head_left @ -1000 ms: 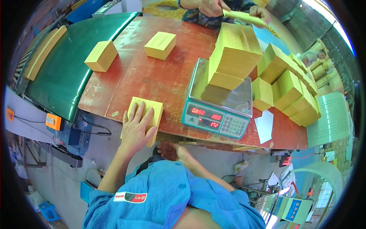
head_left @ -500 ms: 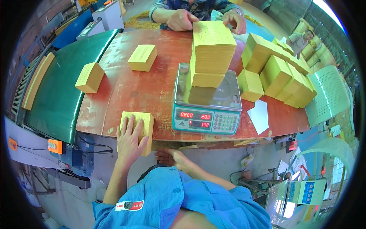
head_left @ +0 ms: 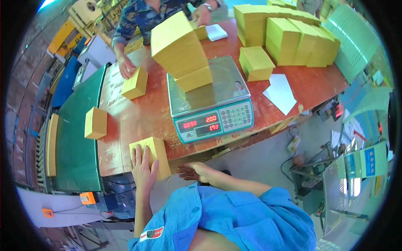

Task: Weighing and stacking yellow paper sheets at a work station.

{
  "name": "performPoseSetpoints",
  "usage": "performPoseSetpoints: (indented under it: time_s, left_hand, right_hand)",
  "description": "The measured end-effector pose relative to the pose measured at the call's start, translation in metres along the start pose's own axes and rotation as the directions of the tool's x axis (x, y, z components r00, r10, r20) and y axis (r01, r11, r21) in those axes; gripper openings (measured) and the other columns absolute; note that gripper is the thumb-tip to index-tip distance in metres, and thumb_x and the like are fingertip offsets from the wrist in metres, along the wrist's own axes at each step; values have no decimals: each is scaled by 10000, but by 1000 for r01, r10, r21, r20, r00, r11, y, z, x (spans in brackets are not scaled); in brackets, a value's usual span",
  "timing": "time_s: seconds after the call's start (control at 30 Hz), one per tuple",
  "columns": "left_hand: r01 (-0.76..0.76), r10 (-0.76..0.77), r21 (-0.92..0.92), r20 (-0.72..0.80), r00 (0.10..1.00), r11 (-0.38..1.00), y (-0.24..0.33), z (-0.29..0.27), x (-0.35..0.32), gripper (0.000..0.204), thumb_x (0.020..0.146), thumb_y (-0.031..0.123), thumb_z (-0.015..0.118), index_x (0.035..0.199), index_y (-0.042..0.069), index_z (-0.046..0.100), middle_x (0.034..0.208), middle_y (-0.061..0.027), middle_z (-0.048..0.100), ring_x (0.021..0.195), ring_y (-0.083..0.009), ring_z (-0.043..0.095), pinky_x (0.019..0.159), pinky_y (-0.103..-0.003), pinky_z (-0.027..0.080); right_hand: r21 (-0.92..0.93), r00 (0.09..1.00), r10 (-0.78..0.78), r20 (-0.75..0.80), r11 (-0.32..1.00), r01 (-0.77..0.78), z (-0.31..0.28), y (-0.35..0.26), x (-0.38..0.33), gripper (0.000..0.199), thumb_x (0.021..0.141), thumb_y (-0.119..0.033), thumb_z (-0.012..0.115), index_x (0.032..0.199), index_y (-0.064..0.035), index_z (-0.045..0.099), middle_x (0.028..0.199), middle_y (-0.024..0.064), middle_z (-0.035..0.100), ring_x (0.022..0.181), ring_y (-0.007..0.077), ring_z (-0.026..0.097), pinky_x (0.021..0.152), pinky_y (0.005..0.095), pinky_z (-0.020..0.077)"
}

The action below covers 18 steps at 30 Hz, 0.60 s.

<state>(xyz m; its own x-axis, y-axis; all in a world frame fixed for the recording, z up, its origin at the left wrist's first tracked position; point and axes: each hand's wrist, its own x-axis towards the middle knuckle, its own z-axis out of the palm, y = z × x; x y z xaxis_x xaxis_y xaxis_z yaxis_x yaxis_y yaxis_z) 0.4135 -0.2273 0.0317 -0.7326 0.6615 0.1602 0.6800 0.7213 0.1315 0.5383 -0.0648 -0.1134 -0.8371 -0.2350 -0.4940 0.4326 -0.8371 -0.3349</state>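
Observation:
My left hand [head_left: 144, 169] lies flat with its fingers spread on top of a block of yellow paper [head_left: 155, 146] at the near edge of the red table. Beside that block, just off the table edge, my right hand [head_left: 196, 172] is held with fingers stretched out and nothing in it. On the scale [head_left: 226, 90], a tall stack of yellow paper [head_left: 178, 42] stands on its steel plate, with red digits lit on the front panel. Across the table, a co-worker's hand [head_left: 126, 68] touches another yellow paper block [head_left: 136, 83]. The co-worker's other hand [head_left: 202, 16] is behind the tall stack.
One more yellow block [head_left: 96, 123] sits by the green conveyor belt [head_left: 79, 150] at left. At right stand a single block [head_left: 256, 63], several tall yellow stacks [head_left: 289, 39] and a white sheet [head_left: 279, 93]. Orange switch boxes [head_left: 87, 198] are below the belt.
The head view has turned, shifting the whole scene. The co-worker's hands have left the tall stack; one now touches the block near the belt. My hands keep nearly the same pose.

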Motion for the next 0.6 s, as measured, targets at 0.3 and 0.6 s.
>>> performPoseSetpoints:
  time_s: [0.3, 0.6]
  left_hand:
    - [1, -1, 49, -2, 1000, 999, 6, 3, 0, 609, 832, 254, 604, 1393, 75, 447, 1516, -166, 291, 1401, -363, 251, 1133, -486, 200]
    - [-37, 37, 45, -4, 999, 998, 1, 7, 3, 584, 858, 247, 562, 1397, 64, 436, 1512, -176, 301, 1397, -381, 254, 1134, -467, 212]
  right_hand:
    - [113, 993, -110, 43, 988, 104, -28, -19, -32, 342, 983, -250, 473, 1230, -20, 527, 1120, 116, 648, 969, 227, 642, 830, 358, 524]
    - [211, 984, -160, 77, 967, 141, -57, -38, -50, 302, 975, -249, 478, 1172, -37, 567, 1082, 99, 659, 939, 203, 648, 811, 347, 533]
